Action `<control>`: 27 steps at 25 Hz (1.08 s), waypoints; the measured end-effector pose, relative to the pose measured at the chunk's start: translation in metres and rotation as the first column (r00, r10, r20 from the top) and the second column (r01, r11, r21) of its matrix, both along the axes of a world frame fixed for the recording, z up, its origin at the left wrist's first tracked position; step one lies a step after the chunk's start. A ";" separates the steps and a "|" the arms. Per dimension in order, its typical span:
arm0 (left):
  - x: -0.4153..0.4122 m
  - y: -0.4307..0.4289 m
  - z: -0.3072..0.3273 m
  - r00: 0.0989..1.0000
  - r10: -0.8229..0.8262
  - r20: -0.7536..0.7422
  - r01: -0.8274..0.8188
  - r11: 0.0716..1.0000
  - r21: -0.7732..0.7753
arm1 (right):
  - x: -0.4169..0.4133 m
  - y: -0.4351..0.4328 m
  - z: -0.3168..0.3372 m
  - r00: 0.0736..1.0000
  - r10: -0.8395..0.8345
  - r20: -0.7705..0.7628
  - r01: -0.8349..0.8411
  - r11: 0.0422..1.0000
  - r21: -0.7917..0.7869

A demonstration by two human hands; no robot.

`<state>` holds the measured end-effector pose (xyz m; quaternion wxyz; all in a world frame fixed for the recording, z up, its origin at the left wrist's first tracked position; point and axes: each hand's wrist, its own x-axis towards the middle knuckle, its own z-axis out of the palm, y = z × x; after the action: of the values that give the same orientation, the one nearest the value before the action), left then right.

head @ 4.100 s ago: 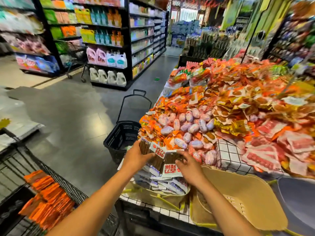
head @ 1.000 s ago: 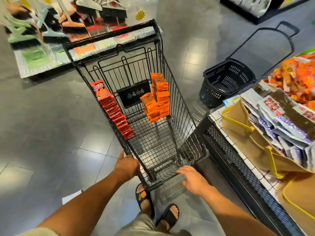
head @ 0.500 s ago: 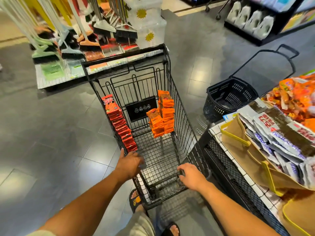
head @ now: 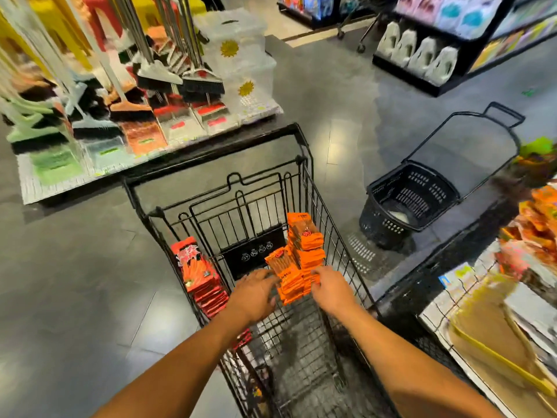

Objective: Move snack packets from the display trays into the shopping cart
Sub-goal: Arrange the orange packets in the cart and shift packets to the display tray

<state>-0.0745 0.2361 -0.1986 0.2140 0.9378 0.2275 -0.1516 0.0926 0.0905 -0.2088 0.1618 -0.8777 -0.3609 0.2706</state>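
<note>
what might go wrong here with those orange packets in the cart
1. The orange packets stand in a leaning stack by the right wall of the cart. With the left hand and right hand at its sides, a nudge may topple it.
2. The red packets lean along the left wall, close to the left forearm, which might knock them over.
3. The cart's walls are open wire, so thin packets could slip through.

Head camera — looks steeply down, close over shopping cart (head: 304,164).
</note>
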 end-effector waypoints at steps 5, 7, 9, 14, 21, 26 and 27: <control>0.055 0.065 -0.036 0.987 0.156 0.030 -0.136 0.930 -0.342 | 0.048 0.094 -0.027 0.985 -0.153 0.080 0.152 0.988 0.020; 0.074 0.082 -0.050 0.964 0.265 -0.001 -0.232 0.845 -0.481 | 0.062 0.121 -0.040 0.975 -0.174 0.141 0.176 0.984 0.003; 0.088 0.094 -0.064 0.930 0.366 -0.023 -0.308 0.745 -0.592 | 0.072 0.138 -0.052 0.963 -0.159 0.217 0.172 0.984 -0.043; 0.116 0.117 -0.095 0.794 0.592 -0.139 -0.481 0.472 -0.739 | 0.091 0.148 -0.059 0.956 -0.074 0.284 0.121 0.981 -0.151; 0.155 0.107 -0.056 0.655 0.629 -0.419 -0.274 -0.319 -0.907 | 0.095 0.137 -0.026 0.949 -0.083 0.304 0.108 0.992 -0.066; 0.135 0.096 -0.056 0.483 0.781 -0.396 -0.377 -0.223 -0.899 | 0.048 0.126 -0.025 0.934 0.076 0.348 -0.141 0.976 0.165; 0.126 0.097 -0.067 0.452 0.802 -0.391 -0.420 -0.195 -0.886 | 0.056 0.132 -0.034 0.940 0.037 0.338 -0.092 0.985 0.148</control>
<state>0.0516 0.3326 -0.2659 0.7979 0.3603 0.4824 0.0302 0.1484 0.2222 -0.2426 0.1598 -0.8824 -0.4326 0.0931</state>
